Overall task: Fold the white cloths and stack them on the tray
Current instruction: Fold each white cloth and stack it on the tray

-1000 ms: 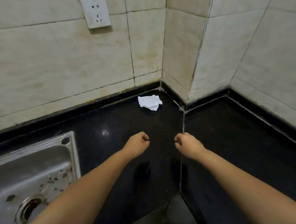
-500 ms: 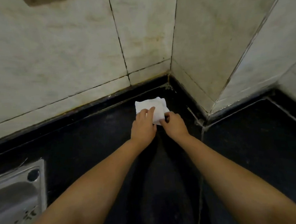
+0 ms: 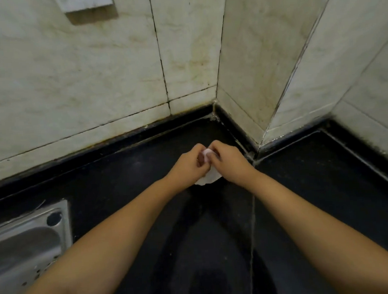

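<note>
1. Right now both hands meet over the white cloth near the back corner of the dark desk — the left hand and the right hand each pinch its upper edge between thumb and fingertips, knuckles almost touching.
2. Only a small pale lobe of cloth shows below the wrists and a sliver between the thumbs; most of it is hidden, so how far it is folded cannot be told.
3. Good form from this point, I judge: draw the hands apart along that edge to find two corners and get the fabric taut and flat before any crease goes in.
4. Lay it on open desk in front of the arms, not jammed against the tiled wall, so the edges can be matched squarely.
5. Keep the pinch light — thin cloth bunches under a hard squeeze.
6. Steer wide of the steel sink at the left.
7. No tray is in view, so the stacking spot must be found afterwards.
</note>
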Demonstrator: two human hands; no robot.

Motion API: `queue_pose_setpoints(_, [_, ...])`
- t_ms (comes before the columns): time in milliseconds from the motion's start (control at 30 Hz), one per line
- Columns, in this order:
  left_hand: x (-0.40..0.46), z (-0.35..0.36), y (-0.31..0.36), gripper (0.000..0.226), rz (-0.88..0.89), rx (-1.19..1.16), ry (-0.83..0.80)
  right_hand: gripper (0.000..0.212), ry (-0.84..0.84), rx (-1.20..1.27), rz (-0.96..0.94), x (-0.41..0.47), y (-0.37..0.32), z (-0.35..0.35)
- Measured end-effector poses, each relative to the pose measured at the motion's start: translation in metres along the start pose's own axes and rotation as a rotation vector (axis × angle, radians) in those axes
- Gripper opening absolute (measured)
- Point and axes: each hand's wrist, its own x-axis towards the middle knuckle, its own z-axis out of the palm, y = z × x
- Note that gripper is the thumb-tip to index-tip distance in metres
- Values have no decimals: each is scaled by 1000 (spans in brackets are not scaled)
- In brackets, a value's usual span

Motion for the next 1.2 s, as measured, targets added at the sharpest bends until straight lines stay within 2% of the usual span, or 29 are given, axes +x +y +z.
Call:
queue_pose_setpoints(100, [-32,-25,16,16,44,64,1,14,-56,-66,-76,-24,-25,-24])
queue_pose_setpoints(267, [-77,-68,20,24,53,374,75,4,-126,-205,-106,-52,-51,-56])
queue_pose_setpoints(400, [-105,-95,15,23,20,422,239,3,-116,-280,-28,-63,-61,-62])
queue_pose_setpoints(533, [-139,-111,17,20,3,366,344,6,-51,-220,5,-85,-67,-57])
queue_pose_setpoints(700, [-210,-97,-9,25,-114,-38,175,6,-46,13,22,-141,-51,-40])
queue_pose_setpoints(833, [-268,-47,-42,21,-292,-274,-4,7,-248,209,145,-197,-21,-3])
queue_pose_setpoints(1000, [-307,9,-76,13,-536,-466,-126,16,-459,246,346,-233,13,31])
queue_pose_setpoints(1100, [-300,19,-87,12,-599,-389,-84,19,-404,252,419,-224,16,38])
queue_pose_setpoints(1200, [-277,16,-91,19,-555,-83,60,16,-243,150,450,-197,15,50])
